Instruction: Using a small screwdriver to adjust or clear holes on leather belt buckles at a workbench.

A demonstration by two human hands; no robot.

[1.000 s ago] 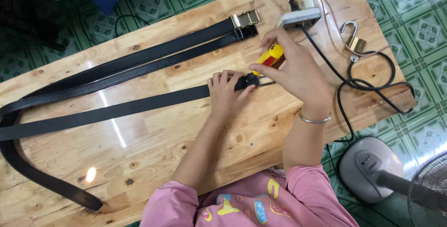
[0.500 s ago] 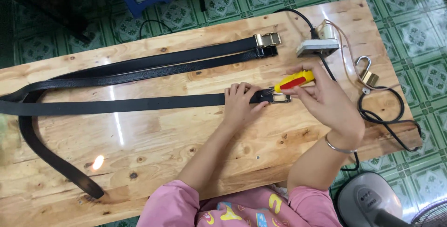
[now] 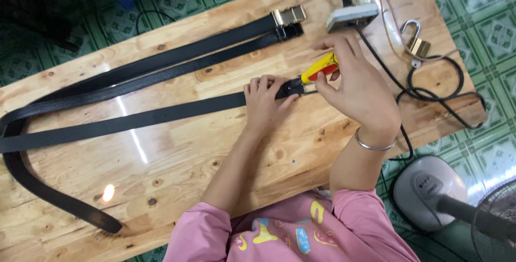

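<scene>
The right hand (image 3: pixel 357 87) is curled closed around a screwdriver with a yellow and red handle (image 3: pixel 320 68), thumb and fingertips pinching the handle while the tip points down and to the left into the buckle end (image 3: pixel 294 86) of a black belt (image 3: pixel 161 114). The left hand (image 3: pixel 264 101) lies just beside it, fingers flat and pressed on top of the belt right at the buckle end, pinning it to the wooden bench (image 3: pixel 177 160) rather than gripping around it. A silver bangle (image 3: pixel 373 145) circles the right wrist.

From the left hand the pinned belt runs away to the left across the bench, flat and straight, to the far left edge. Beyond both hands, farther up the bench, two more black belts (image 3: pixel 177 66) lie side by side, one ending in a gold-coloured buckle (image 3: pixel 288 16) above the right hand. Just past the right hand's fingertips sits a white power strip (image 3: pixel 352 16), its black cable (image 3: pixel 435 87) looping round to the right of that hand. A brass padlock (image 3: pixel 416 39) with an open shackle lies to the right, near the cable loop. Off the bench, below and right of the right forearm, a grey fan base (image 3: pixel 435 189) stands on the green tiled floor (image 3: pixel 484 20).
</scene>
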